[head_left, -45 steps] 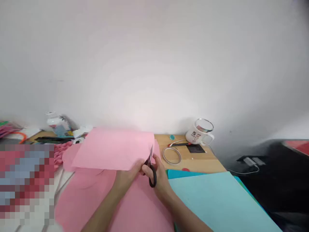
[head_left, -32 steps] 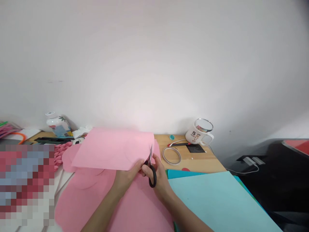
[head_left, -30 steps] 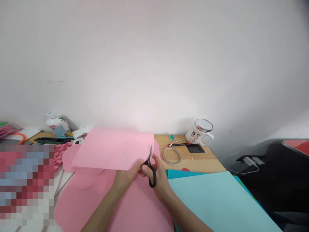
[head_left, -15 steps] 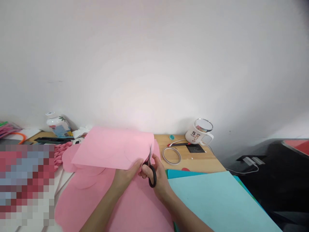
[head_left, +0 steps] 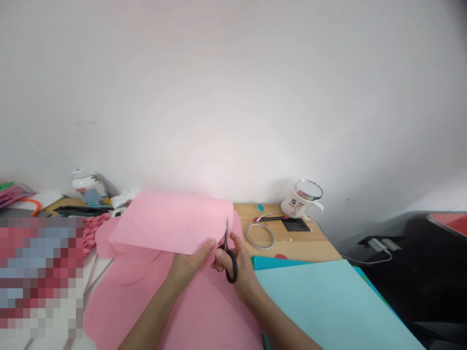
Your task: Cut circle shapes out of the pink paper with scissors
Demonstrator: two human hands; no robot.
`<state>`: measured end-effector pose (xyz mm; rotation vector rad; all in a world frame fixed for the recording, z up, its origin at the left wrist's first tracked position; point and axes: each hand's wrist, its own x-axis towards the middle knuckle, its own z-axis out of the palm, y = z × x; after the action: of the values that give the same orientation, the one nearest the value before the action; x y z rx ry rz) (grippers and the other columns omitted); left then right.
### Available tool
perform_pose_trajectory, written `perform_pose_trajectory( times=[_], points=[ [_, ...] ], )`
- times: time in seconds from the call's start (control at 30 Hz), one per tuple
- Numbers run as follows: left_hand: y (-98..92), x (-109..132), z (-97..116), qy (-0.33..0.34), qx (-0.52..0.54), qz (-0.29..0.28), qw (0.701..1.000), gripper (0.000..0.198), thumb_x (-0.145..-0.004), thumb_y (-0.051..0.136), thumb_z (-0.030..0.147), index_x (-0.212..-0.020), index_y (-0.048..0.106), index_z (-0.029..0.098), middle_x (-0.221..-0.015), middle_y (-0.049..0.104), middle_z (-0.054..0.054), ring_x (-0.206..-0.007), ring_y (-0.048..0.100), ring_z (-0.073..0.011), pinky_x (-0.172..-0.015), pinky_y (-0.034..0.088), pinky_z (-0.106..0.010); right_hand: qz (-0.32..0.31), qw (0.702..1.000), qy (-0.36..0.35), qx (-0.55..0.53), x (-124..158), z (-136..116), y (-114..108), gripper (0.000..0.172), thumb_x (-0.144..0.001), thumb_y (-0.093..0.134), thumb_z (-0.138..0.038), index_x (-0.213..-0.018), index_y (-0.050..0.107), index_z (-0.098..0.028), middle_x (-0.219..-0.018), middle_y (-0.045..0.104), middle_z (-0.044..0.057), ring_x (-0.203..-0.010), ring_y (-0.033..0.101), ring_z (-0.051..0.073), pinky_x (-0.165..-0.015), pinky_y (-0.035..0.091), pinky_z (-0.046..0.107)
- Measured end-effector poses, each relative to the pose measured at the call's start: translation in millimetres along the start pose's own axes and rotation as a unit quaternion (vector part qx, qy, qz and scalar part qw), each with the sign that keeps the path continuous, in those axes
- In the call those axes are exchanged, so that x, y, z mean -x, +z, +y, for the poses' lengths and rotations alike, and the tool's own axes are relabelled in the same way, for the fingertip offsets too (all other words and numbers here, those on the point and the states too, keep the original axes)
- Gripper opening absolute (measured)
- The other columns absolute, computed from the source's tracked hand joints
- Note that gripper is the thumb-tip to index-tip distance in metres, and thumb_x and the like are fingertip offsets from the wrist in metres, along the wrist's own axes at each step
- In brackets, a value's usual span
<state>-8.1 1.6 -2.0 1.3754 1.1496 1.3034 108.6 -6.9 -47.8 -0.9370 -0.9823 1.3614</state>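
Observation:
My right hand [head_left: 237, 265] is closed around the black handles of a pair of scissors [head_left: 231, 266]. Their blades point up and away, at the right end of a pink paper sheet [head_left: 171, 221]. With thumb on top, my left hand [head_left: 193, 260] pinches the near edge of that sheet just left of the blades; its other fingers are hidden under the paper. A faint curved line shows on the sheet near the scissors. Below both hands lie more pink sheets [head_left: 142, 296], some with rounded, scalloped edges.
Light blue paper [head_left: 328, 296] lies at the right over darker sheets. Behind it are a white mug [head_left: 297, 204], a coiled cable [head_left: 260, 236], a pen [head_left: 272, 218] and a black card [head_left: 296, 224]. A white bottle [head_left: 89, 187] leans by the wall at left.
The scissor blades are closer together than before. Both hands keep nearly the same place, and the sheet has hardly moved; the whole view has shifted very slightly.

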Motion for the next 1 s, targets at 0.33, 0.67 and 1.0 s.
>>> perform_pose_trajectory(
  times=[0.33,0.67,1.0],
  points=[
    [10.1,8.3,7.7,-0.042,0.081,-0.005,0.996,0.02,-0.073,0.057,0.033,-0.06,0.059,0.017,-0.038,0.052,0.003,-0.037,0.05,-0.013,-0.038,0.043,-0.024,0.012,1.0,0.003,0.01,6.6,-3.1,8.6,0.056,-0.064,0.071,-0.038,-0.108,0.043,-0.016,-0.047,0.047,-0.008,-0.046,0.044,0.011,-0.045,0.036,0.023],
    [8.5,6.5,2.2,-0.005,0.011,0.051,0.999,0.013,-0.069,0.061,0.029,-0.065,0.063,0.016,-0.058,0.067,-0.002,-0.065,0.065,-0.0199,-0.062,0.054,-0.03,0.008,1.0,-0.013,0.001,5.8,-8.5,7.3,0.059,-0.064,0.072,-0.035,-0.112,0.042,-0.017,-0.06,0.056,-0.003,-0.056,0.048,0.012,-0.053,0.038,0.024],
    [8.6,7.2,7.9,-0.003,0.02,0.01,1.0,0.019,-0.072,0.057,0.025,-0.054,0.06,0.018,-0.048,0.06,0.001,-0.05,0.058,-0.0154,-0.052,0.05,-0.025,-0.013,1.0,-0.015,-0.008,4.8,-10.6,5.9,0.054,-0.066,0.071,-0.036,-0.11,0.044,-0.018,-0.061,0.052,-0.003,-0.057,0.044,0.012,-0.052,0.036,0.024]
  ],
)
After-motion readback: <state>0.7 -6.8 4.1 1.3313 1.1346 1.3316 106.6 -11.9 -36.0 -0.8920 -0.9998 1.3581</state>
